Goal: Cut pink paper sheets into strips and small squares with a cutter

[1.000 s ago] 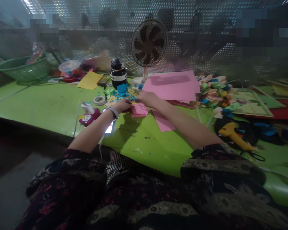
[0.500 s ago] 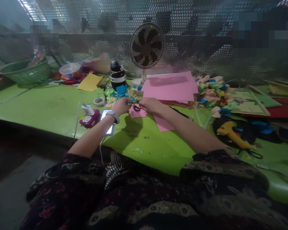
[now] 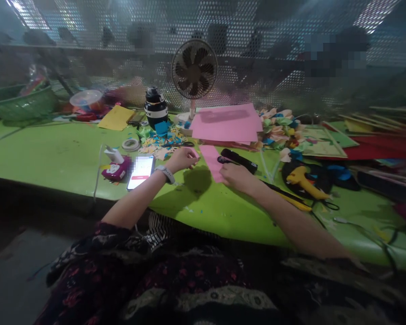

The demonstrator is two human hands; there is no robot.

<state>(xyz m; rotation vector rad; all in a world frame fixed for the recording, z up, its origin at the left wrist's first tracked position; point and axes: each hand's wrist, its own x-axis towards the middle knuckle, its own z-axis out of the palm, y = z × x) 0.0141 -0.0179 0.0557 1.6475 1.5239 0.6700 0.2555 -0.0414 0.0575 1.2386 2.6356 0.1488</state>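
Note:
My left hand [image 3: 184, 159], with a watch on its wrist, hovers over the green table [image 3: 64, 153]. Its fingers are pinched on what looks like a small pink paper piece. My right hand [image 3: 235, 174] rests on a pink paper strip [image 3: 210, 155]. Its fingers are curled at the looped end of a black tool [image 3: 239, 160], possibly scissors. Colourful paper scraps [image 3: 159, 144] lie just beyond the left hand.
A lit phone [image 3: 141, 166] and a pink-white device [image 3: 115, 169] with a cable lie to the left. At the back stand a tape roll [image 3: 131, 144], black bottle [image 3: 156, 108], small fan [image 3: 194, 70], pink sheets [image 3: 225, 124] and folded paper flowers [image 3: 279, 126]. A yellow glue gun [image 3: 302, 180] lies right, a green basket [image 3: 18, 101] far left.
Both hands have drawn back from the scrap pile towards me. The right hand came down onto the pink strip beside the black tool. The view shifted right, and the phone is now uncovered.

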